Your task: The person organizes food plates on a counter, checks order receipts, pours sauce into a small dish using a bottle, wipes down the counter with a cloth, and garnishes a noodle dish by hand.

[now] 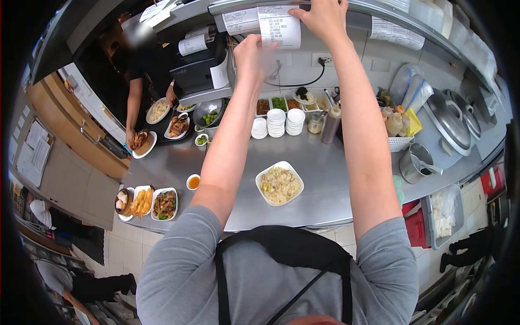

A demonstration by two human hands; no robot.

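Note:
Both my arms reach up to a printed order ticket (279,27) that hangs from the metal shelf rail. My left hand (250,57) pinches its lower left edge, the fingers partly blurred. At its upper right corner, the thumb and fingers of my right hand (325,21) close on the paper near the rail. Another order ticket (241,20) hangs just to the left, partly overlapped. Below my arms, a white square bowl of rice with mixed bits (280,184) stands on the steel counter (233,157).
Stacked white saucers (276,123), a sauce bottle (331,124) and topping tubs line the back. Left are a receipt printer (197,70), plated dishes (164,204) and a sauce cup (193,182). A co-worker's hand (131,138) touches a plate. A steel pot (416,162) stands right.

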